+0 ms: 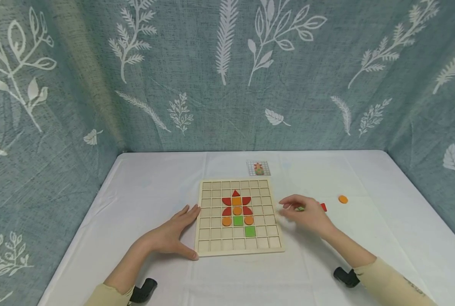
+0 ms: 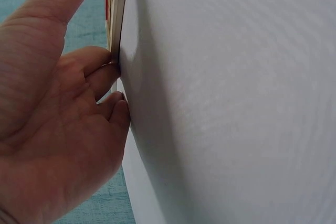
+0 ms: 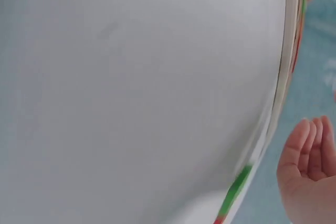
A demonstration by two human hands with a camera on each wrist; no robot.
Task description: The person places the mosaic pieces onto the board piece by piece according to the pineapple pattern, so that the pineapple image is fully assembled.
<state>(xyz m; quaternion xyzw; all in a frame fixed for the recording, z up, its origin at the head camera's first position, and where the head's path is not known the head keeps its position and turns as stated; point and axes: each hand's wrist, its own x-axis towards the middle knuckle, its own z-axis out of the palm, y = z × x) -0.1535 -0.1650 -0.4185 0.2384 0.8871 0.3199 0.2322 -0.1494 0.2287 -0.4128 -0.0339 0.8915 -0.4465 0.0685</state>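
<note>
Left hand [image 1: 172,233]: spread, unclenched, laid against pale wooden gridded board [image 1: 216,233] set between hands | Right hand [image 1: 310,215]: fingers loosely parted, nothing visibly held | Thin flat green tile [image 3: 236,188], beneath right hand: judged light, stiff, slippery; best pinched by edges

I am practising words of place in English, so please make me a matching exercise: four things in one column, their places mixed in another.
Things:
1. picture card
2. left hand
3. red triangle
4. loose orange disc

Places:
A. on the board, just beyond the orange square
B. on the tablecloth, to the right of the right hand
C. beyond the board's far edge
D. touching the board's left edge

Pairs: 1-C, 2-D, 3-A, 4-B
</note>
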